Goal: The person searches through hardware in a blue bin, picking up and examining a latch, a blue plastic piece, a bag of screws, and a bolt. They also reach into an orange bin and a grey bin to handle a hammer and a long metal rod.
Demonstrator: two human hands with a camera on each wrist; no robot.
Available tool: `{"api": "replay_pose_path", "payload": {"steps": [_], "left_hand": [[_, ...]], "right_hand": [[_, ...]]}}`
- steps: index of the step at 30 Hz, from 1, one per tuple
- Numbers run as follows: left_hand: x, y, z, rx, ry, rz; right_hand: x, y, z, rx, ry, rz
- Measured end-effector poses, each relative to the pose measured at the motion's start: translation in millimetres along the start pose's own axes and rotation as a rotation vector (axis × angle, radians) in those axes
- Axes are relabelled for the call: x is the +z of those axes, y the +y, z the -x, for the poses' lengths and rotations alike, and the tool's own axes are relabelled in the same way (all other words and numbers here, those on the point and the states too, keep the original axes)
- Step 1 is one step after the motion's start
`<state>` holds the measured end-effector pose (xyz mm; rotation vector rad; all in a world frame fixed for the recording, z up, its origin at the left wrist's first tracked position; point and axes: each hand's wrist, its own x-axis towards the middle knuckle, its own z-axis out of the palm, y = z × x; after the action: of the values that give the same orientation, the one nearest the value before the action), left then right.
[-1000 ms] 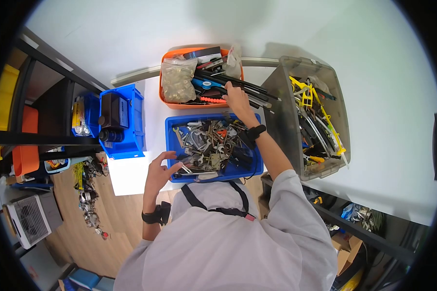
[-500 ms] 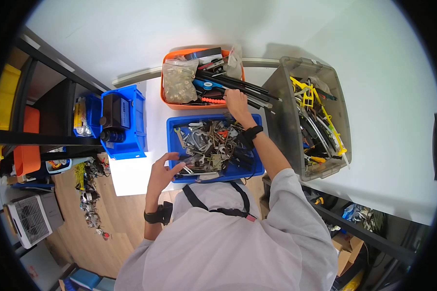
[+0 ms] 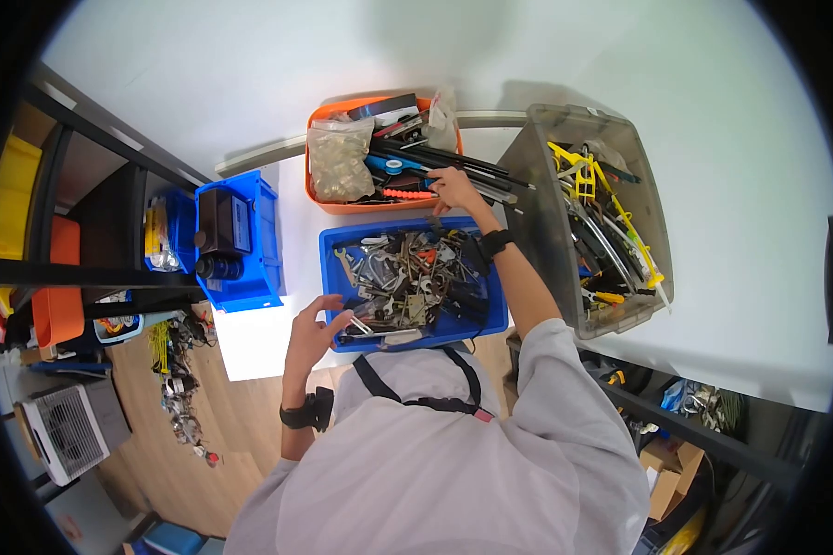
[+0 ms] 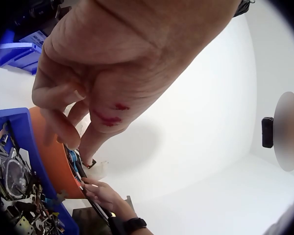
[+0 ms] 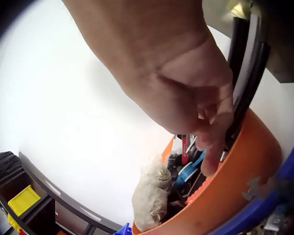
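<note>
In the head view my left hand [image 3: 311,340] hovers over the left edge of the blue bin [image 3: 498,310], fingers loosely bent, with nothing visible between them. The bin holds a heap of wrenches and metal parts [image 3: 407,287]. My right hand [image 3: 455,190] is at the front right of the orange bin [image 3: 333,205]. Its fingers reach down beside black rods [image 3: 477,166] and the red-orange ribbed piece [image 3: 409,194]; contact is unclear. The right wrist view shows that hand [image 5: 196,98] with a fingertip near the ribbed piece and a blue tool [image 5: 187,174].
A plastic bag of small parts [image 3: 341,159] lies in the orange bin's left side. The grey bin [image 3: 528,231] with yellow-handled tools stands at the right. Another blue bin [image 3: 267,231] with dark bottles is at the left, beside a black shelf [image 3: 111,277].
My right hand has lifted slightly off the rods, and its fingers look more spread. The left hand keeps its pose, while the whole head view has shifted slightly.
</note>
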<state>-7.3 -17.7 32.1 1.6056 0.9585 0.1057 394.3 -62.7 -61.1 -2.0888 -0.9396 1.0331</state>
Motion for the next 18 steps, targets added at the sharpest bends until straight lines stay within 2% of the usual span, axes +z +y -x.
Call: {"api": "replay_pose_path", "payload": {"steps": [3, 6, 9, 14, 18], "left_hand": [[-0.1, -0.6, 0.7, -0.016, -0.001, 0.003], [-1.5, -3.4, -0.7, -0.009, 0.000, -0.016], [-0.5, -6.5, -0.4, -0.021, 0.000, -0.010], [-1.9, -14.5, -3.7, -0.020, 0.015, -0.038], [-3.1, -15.9, -5.0, -0.049, 0.033, -0.053]], "right_hand": [[-10.1, -13.7, 17.9, 0.028, 0.089, 0.041], [-23.4, -34.2, 52.9, -0.044, 0.198, -0.028], [-28.0, -34.3, 88.4, -0.064, 0.351, 0.078], [-23.1, -17.6, 141.6, 0.056, 0.333, 0.146], [3.8, 27.2, 169.9, 0.176, 0.076, 0.203]]}}
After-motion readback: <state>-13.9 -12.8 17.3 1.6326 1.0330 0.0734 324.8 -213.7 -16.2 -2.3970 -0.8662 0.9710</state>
